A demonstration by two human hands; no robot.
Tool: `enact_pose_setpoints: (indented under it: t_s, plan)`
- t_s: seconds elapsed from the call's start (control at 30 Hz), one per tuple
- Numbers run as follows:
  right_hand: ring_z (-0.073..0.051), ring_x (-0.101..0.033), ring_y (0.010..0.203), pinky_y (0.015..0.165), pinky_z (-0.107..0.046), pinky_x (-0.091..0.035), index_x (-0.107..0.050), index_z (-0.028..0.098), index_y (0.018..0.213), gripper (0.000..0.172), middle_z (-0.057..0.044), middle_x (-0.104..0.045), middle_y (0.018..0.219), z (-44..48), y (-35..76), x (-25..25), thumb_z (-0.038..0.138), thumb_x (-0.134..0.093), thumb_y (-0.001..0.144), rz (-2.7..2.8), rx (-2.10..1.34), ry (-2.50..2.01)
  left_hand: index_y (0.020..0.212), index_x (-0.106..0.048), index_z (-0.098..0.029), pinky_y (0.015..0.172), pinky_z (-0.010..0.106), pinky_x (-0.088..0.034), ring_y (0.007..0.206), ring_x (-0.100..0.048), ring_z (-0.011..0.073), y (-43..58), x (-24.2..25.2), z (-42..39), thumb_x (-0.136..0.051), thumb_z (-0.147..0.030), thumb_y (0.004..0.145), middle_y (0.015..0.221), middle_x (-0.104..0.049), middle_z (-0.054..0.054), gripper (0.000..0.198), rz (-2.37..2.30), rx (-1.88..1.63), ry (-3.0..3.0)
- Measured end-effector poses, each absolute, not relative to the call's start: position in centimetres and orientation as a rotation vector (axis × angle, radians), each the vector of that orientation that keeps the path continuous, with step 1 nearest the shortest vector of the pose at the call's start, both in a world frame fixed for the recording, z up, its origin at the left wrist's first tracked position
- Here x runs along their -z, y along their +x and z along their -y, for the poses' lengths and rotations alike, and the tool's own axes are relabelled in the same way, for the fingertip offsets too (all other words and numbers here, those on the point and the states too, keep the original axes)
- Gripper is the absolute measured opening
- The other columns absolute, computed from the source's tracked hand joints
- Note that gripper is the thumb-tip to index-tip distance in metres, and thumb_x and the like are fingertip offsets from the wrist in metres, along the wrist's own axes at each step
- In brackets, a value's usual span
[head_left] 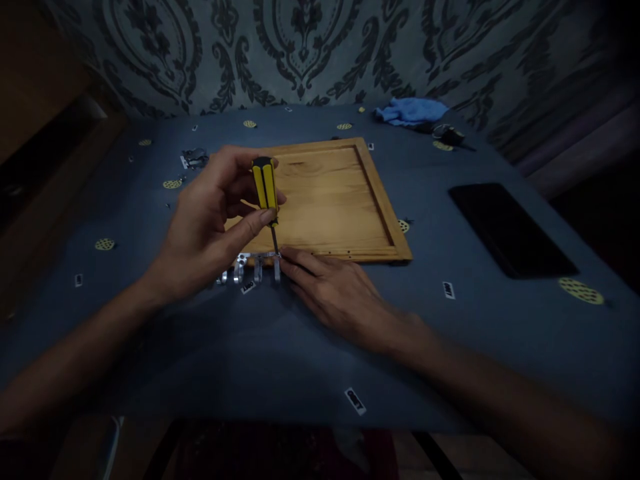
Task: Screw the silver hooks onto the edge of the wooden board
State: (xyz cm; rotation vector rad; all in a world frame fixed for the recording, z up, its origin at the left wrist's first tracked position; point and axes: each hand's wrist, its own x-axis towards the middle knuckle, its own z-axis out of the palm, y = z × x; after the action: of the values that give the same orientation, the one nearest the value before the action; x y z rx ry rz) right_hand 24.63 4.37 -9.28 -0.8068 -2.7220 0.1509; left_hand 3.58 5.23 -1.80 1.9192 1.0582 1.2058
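A yellow and black screwdriver (266,187) stands nearly upright in my left hand (205,220), its handle between the thumb and fingers. Its tip meets a silver metal hook rail (259,261) with several hooks hanging toward me. That rail lies along the near edge of a framed wooden board (325,193), which rests flat on the table. My right hand (333,287) lies low beside the rail's right end, fingertips near the screwdriver tip and against the board's edge. Whether those fingertips pinch a small part cannot be seen. Small dark holes mark the board's near edge further right.
A black tablet or large phone (513,230) lies on the right of the blue patterned tablecloth (400,360). At the back right sit a blue cloth (413,111) and a dark object (447,135). Small metal pieces (194,158) lie behind my left hand. A patterned wall rises behind.
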Motion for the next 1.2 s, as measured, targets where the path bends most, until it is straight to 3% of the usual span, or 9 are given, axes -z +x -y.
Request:
enact_pose_setpoints:
  t_s: [0.37, 0.57, 0.97, 1.2]
  plan:
    - [-0.027, -0.075, 0.104, 0.079, -0.041, -0.065, -0.06, 0.011, 0.141, 0.042, -0.016, -0.066, 0.142, -4.41, 24.6, 9.29, 0.011, -0.05, 0.1, 2.725, -0.141, -0.828, 0.117, -0.06, -0.026, 0.087, 0.04, -0.065, 0.104, -0.074, 0.0239, 3.61, 2.02, -5.25, -0.08, -0.031, 0.088, 0.106, -0.074, 0.004, 0.035, -1.093, -1.169, 1.906]
    - [-0.029, -0.073, 0.112, 0.084, -0.043, -0.065, -0.058, 0.01, 0.143, 0.044, -0.018, -0.065, 0.143, -4.38, 24.62, 9.54, 0.011, -0.051, 0.1, 2.716, -0.12, -0.816, 0.115, -0.062, -0.024, 0.084, 0.037, -0.066, 0.1, -0.074, 0.0217, 3.61, 2.14, -5.24, -0.082, -0.025, 0.083, 0.111, -0.072, 0.005, 0.037, -1.152, -1.19, 1.956]
    - [-0.028, -0.076, 0.103, 0.077, -0.041, -0.066, -0.058, 0.011, 0.142, 0.044, -0.017, -0.067, 0.141, -4.37, 24.69, 9.55, 0.01, -0.051, 0.099, 2.715, -0.119, -0.82, 0.119, -0.059, -0.021, 0.087, 0.031, -0.064, 0.101, -0.074, 0.0195, 3.72, 1.99, -5.32, -0.076, -0.02, 0.086, 0.103, -0.073, 0.004, 0.037, -1.061, -1.157, 1.945]
    - [-0.027, -0.073, 0.11, 0.086, -0.041, -0.065, -0.06, 0.009, 0.14, 0.042, -0.018, -0.067, 0.14, -4.41, 24.71, 9.64, 0.01, -0.052, 0.099, 2.678, -0.119, -0.779, 0.107, -0.065, -0.022, 0.083, 0.032, -0.066, 0.096, -0.074, 0.0197, 3.8, 2.26, -5.58, -0.08, -0.036, 0.085, 0.1, -0.072, 0.003, 0.03, -1.078, -1.19, 1.945]
